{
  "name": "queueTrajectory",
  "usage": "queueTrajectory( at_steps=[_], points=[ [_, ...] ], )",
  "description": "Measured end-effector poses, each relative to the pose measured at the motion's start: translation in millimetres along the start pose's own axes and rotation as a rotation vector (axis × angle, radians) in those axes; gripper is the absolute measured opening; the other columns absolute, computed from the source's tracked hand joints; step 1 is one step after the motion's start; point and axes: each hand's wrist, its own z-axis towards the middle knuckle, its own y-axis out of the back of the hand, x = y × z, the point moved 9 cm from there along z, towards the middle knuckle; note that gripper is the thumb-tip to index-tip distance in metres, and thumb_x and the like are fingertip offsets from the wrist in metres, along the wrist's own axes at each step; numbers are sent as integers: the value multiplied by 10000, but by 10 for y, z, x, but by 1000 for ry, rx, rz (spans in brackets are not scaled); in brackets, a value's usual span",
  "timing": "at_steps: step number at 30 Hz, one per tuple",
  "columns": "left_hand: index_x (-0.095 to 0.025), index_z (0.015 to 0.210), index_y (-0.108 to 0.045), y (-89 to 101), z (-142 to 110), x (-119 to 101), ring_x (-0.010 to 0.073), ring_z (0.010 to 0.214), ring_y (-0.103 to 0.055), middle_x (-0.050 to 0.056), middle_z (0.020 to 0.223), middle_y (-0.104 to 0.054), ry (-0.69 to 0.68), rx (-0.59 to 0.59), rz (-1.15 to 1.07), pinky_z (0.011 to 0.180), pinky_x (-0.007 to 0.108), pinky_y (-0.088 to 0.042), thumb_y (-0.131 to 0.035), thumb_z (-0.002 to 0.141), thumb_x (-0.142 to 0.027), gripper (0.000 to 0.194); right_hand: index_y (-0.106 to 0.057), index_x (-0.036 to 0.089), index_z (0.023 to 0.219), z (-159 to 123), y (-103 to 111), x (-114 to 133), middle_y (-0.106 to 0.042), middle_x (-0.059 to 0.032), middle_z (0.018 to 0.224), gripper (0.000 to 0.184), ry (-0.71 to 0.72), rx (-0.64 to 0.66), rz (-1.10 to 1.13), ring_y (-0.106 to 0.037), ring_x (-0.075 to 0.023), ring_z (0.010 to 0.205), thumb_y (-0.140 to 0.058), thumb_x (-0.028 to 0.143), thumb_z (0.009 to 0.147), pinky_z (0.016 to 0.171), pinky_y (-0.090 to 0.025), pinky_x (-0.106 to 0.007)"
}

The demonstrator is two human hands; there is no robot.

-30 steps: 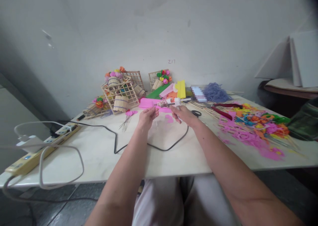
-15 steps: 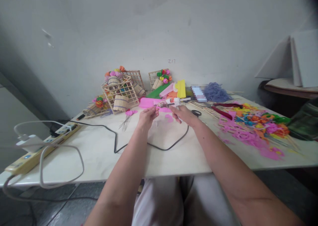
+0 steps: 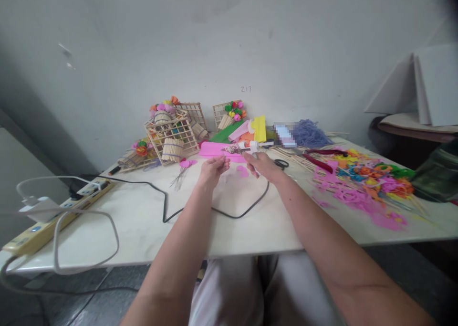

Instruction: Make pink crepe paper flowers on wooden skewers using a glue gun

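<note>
My right hand (image 3: 263, 164) is wrapped round the handle of a white glue gun (image 3: 253, 146). Its nozzle points left, and a pale glue stick sticks out at the back. A black cord (image 3: 232, 216) runs from under this hand across the table. My left hand (image 3: 213, 168) is closed in a pinch, just left of and below the nozzle; what its fingers hold is too small to make out. Pink crepe paper (image 3: 211, 149) lies behind both hands. Left of my left hand, pink paper pieces on thin wires (image 3: 186, 164) rest on the table.
Stick frames with paper flowers (image 3: 171, 135) stand at the back left. A power strip (image 3: 59, 216) with white cables lies along the left edge. To the right are black-handled scissors (image 3: 281, 163), red-handled pliers (image 3: 322, 161), purple yarn (image 3: 311, 133) and a heap of coloured paper scraps (image 3: 375, 183).
The view has shifted slightly. My left hand stays pinched near the nozzle and my right hand keeps hold of the glue gun, with hardly any movement.
</note>
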Motion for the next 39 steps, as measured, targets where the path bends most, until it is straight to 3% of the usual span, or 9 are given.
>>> queueTrajectory(
  at_steps=[15,24,29,33,36,39],
  points=[
    [-56,694,-611,26,0,-11,76,514,-566,59,637,-627,-27,-15,4,567,207,-475,-643,629,-119,96,-425,164,530,14,51,-27,-415,40,389,479,-2,-49,-33,-380,-56,307,-483,612,690,317,-323,-189],
    [-63,696,-614,65,9,-33,76,527,-572,51,621,-625,-40,-43,24,572,199,-488,-652,626,-133,106,-425,166,525,27,21,-58,-418,35,406,487,-21,-4,-39,-379,-59,306,-476,622,688,299,-310,-192],
    [-70,702,-614,148,26,-66,69,525,-575,53,642,-632,-43,-90,-10,562,185,-494,-628,647,-95,62,-445,173,565,48,110,-102,-441,25,444,482,-7,-76,-53,-399,-70,326,-460,639,685,310,-318,-200],
    [-77,710,-612,199,19,-141,68,532,-582,51,643,-634,-60,-136,-79,550,169,-494,-588,678,-56,45,-524,177,621,93,139,-154,-497,-2,471,464,-7,-123,-299,-464,-113,382,-455,629,696,377,-355,-229],
    [-79,701,-611,218,4,-215,55,511,-573,43,628,-634,-69,-168,-124,531,144,-486,-540,712,-35,85,-599,186,744,101,92,-80,-603,-50,611,430,65,-150,-602,-572,-177,593,-491,599,696,514,-389,-248],
    [-90,695,-605,224,-12,-286,42,497,-566,34,630,-637,-79,-185,-153,524,123,-478,-507,731,-22,125,-609,191,893,74,-35,-78,-652,-94,813,478,30,-86,-857,-591,-226,783,-480,608,699,606,-385,-264]
  ],
)
